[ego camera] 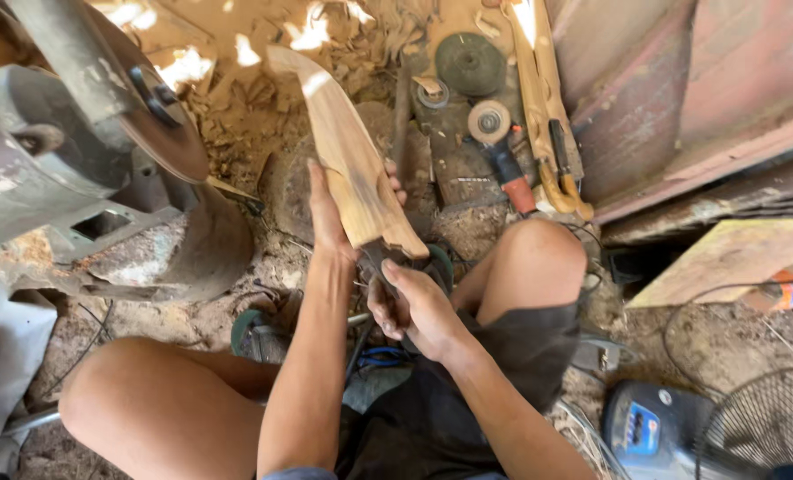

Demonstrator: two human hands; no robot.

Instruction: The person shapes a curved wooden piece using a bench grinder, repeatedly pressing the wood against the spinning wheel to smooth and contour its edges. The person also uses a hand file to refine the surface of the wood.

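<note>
One curved wooden sheath [348, 147] sits at the centre of the scene, held up between both hands above the dirt floor [236, 116]. Its long axis runs from near right to far left: the squared, wider end points toward the person, and the curved narrow tip points away, toward the sunlit wood chips [245, 98]. A dark handle [380, 263] comes out of the near end.

Two hands are at work. The left hand [330, 213] lies flat behind the sheath with fingers stretched long and pointing away, the thumb side pressed along its left edge, so the hand is spread open against the wood rather than wrapped round it. The right hand [414, 307] is closed around the dark handle just below the sheath, knuckles up, forearm coming from the near right. Two bare knees frame the hands, one near left, one right.

Far off on the floor lie two round grinding discs [470, 62], one angle grinder [501, 156] with a red body, and two yellow-handled tools [561, 182]. One large grey machine [50, 151] stands at the left. One fan grille [765, 427] shows at the near right corner.
</note>
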